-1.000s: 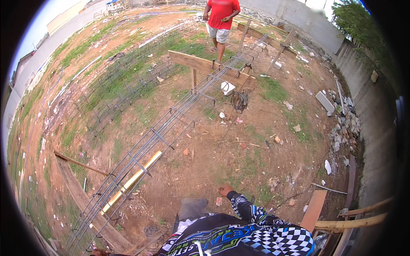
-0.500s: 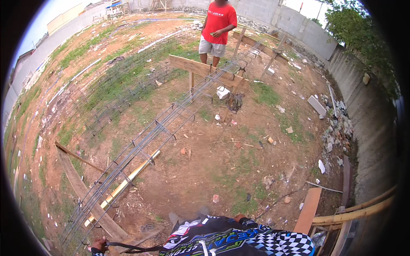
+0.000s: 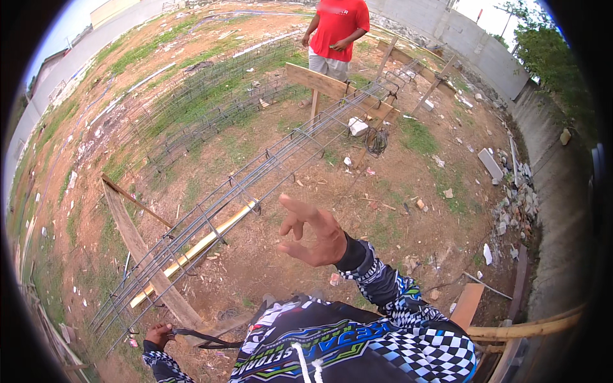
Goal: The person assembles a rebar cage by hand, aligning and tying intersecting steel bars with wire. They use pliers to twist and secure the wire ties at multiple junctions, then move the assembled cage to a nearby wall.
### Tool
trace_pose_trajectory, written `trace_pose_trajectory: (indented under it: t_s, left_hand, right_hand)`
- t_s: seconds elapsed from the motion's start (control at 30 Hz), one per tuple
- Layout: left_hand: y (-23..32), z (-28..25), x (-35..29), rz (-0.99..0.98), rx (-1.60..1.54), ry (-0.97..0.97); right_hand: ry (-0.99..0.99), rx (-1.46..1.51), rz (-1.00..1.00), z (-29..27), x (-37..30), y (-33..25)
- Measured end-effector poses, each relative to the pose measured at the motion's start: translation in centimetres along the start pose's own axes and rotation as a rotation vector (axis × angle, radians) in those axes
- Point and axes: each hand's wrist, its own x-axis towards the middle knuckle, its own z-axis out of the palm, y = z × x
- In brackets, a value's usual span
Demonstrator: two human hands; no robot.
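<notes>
My left hand (image 3: 159, 335) is closed round the end of a dark strap-like length (image 3: 207, 338) that runs right toward my torso. It is beside the near end of a long rebar cage (image 3: 217, 210), made of steel bars with bent stirrups. My right hand (image 3: 316, 233) is raised over the dirt, to the right of the cage. Its fingers are apart and nothing shows in them. The cage slants from lower left to upper right across a near wooden plank (image 3: 131, 233) and a far wooden crosspiece (image 3: 332, 92). A yellowish metal-looking strip (image 3: 211, 246) lies beneath it.
Across the cage's far end stands a person in a red shirt (image 3: 341, 29). Coiled wire (image 3: 377, 143) and a white block-like object (image 3: 357, 126) are near the far support. More rebar cages (image 3: 211, 112) lie on the grass. Rubble (image 3: 517, 198) lines the right wall (image 3: 555, 210); timber is at lower right.
My right hand has risen from beside my body into the middle of the view, fingers apart. My left hand keeps the strap-like length. The view has shifted, and the person's hands have moved.
</notes>
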Motion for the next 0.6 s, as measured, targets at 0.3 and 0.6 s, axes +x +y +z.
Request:
trace_pose_trajectory:
  t_s: [0.3,0.6]
  left_hand:
    - [-4.7,-5.5,1.6,0.025,-0.057,-0.01]
    - [-3.0,-1.9,1.5,0.174,0.249,0.05]
  right_hand:
    - [0.157,0.073,-0.785,-0.9,8.8,-12.8]
    - [0.134,0.049,-0.794,-1.2,9.4,-13.6]
